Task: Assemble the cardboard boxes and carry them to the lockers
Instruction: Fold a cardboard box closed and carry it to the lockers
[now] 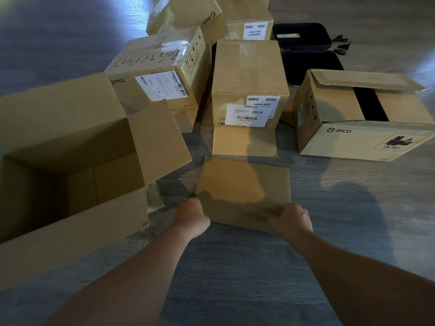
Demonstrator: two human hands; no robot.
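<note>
A flat piece of brown cardboard lies on the grey wood floor in front of me. My left hand grips its near left corner, fingers curled under the edge. At the near right edge my right hand holds the sheet; it is blurred, with fingers curled over the cardboard. Beyond the sheet stands a closed box with white barcode labels, one flap spread on the floor. A large open box with raised flaps stands at my left.
A half-shut PICO box sits at the right. Taped boxes are stacked behind the open one, with more further back. Two black cases lie on the floor at the back right. Bare floor runs under my arms.
</note>
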